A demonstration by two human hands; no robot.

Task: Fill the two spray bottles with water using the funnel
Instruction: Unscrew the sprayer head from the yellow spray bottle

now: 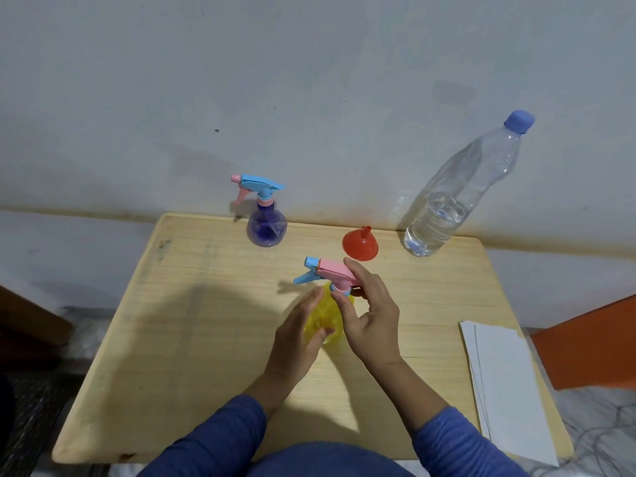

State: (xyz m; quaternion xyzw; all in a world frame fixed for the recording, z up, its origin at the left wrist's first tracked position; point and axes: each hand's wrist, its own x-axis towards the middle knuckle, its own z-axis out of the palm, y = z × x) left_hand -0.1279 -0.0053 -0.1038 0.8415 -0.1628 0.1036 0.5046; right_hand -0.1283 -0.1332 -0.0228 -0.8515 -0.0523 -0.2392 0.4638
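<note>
The task looks barely begun. The yellow spray bottle [323, 316] stands on the tabletop [192, 325] with its pink and blue trigger head [327, 271] on its neck, and no water shows inside it. The purple spray bottle [266, 226], up and to the left of both hands near the far edge, is also capped with its sprayer. The red funnel [360, 243] rests mouth-down just beyond the right hand, spout pointing up, in neither bottle. The water bottle [457, 197], further right against the wall, keeps its blue cap on and is roughly a third full. So my reading is that unscrewing the yellow bottle's head is the step in hand, with both fillings left to do.

The left hand [303, 330] cups the left side of the yellow body, fingers fairly straight along it and the thumb across its front, steadying it; that grip is loose and open rather than curled. The right hand [370, 315] comes in from the right, its grip clamped on the sprayer: forefinger on top of the pink head, thumb pressed at the collar below it. Both forearms, in blue sleeves, rise from the near edge and meet at the bottle. White paper sheets [502, 383] lie off to the right of the right hand.
</note>
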